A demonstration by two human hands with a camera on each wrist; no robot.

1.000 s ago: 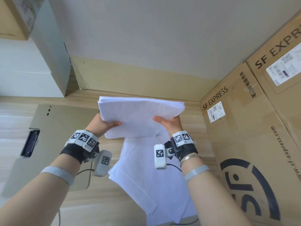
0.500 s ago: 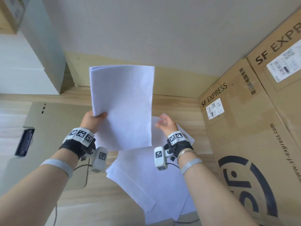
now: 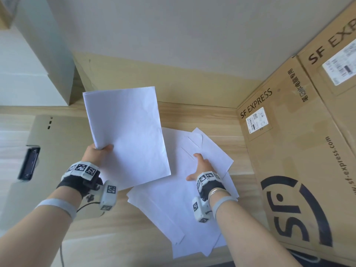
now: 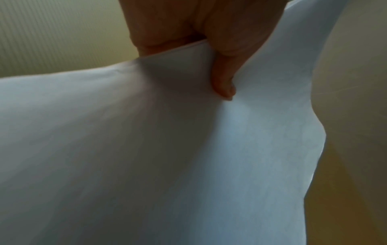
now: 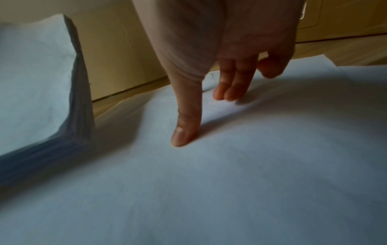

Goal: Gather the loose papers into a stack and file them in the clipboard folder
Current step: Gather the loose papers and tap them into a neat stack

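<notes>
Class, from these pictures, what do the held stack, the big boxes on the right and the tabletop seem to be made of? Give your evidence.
Held stack: thin matte white paper; it bends where the left hand grips it. Boxes: brown matte cardboard, with printed logos and stuck labels. Tabletop: pale wood grain, possibly laminate.

The left hand point(image 3: 97, 154) grips a stack point(image 3: 127, 135) of white sheets by its near left corner, thumb on top, holding it raised and tilted. To the right of it, the right hand point(image 3: 199, 167) lies with fingers spread on the loose papers point(image 3: 185, 214) fanned over the wooden table point(image 3: 119, 237). Left of the left hand lies the open folder point(image 3: 55, 151), its black clip point(image 3: 28, 163) at the outer edge. Cardboard boxes point(image 3: 300, 151) stand just right of the right hand.
</notes>
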